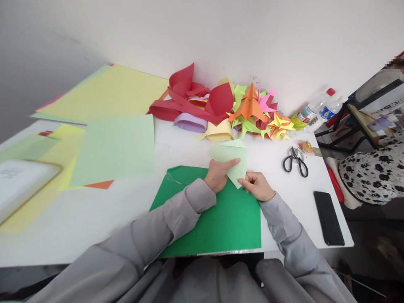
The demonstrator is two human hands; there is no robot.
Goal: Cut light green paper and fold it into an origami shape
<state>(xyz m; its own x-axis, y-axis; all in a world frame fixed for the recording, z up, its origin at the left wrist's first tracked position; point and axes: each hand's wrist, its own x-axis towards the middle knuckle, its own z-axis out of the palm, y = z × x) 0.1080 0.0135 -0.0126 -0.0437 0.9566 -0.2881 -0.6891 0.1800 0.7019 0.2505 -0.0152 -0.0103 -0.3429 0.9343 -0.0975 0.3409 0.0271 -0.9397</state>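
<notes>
A folded pale green paper (235, 168) lies over the top edge of a dark green sheet (227, 223) on the white table. My left hand (218, 173) presses on its left side, with the index finger stretched across the paper. At the paper's lower right, my right hand (256, 185) pinches the edge near the bottom corner between thumb and fingers.
Red, purple and yellow paper shapes (192, 101) and folded stars (252, 109) line the wall. Coloured sheets (116, 147) and a white box (25, 181) lie left. Scissors (295, 161), a phone (328, 218) and bottles (315, 109) stand or lie right. A person's patterned clothing (375, 168) shows beyond.
</notes>
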